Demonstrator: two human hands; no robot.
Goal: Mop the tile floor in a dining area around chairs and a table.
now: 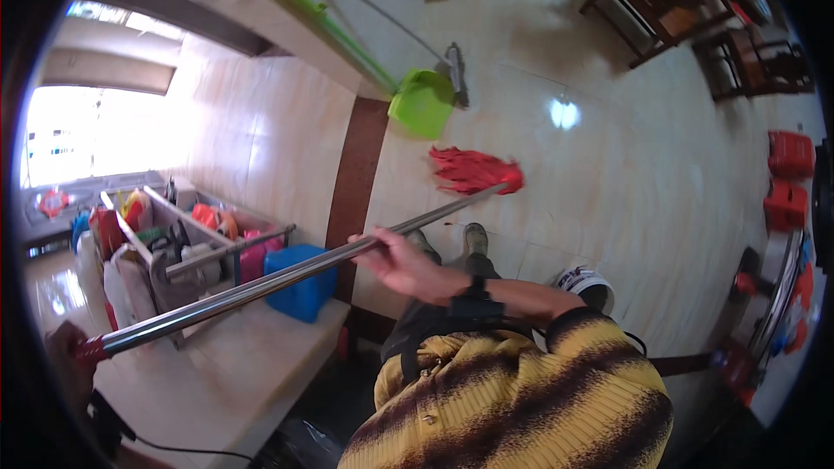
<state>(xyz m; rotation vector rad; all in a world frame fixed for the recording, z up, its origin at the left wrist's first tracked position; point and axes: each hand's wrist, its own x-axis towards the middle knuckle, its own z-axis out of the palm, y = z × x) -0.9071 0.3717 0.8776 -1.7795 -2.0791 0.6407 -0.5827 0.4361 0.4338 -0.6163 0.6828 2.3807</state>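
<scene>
A mop (252,291) with a long silver pole slants across the view, from the lower left to the middle. Its red strands (469,170) lie on the tiled floor ahead of my shoes. Dim at the left rim, my left hand (66,358) is closed round the red end of the pole. My right hand (407,266) grips the pole about midway, with a dark band on the wrist. Beyond the strands, a green dustpan (423,104) rests on the floor beside a dark-bristled broom (458,74).
To the left, a rack (221,252) of bottles and containers stands on a pale ledge (295,365), with a blue container (301,285) beside it. A white bucket (586,284) is near my right leg. Wooden furniture (660,0) stands far right; red containers (789,178) line the right side.
</scene>
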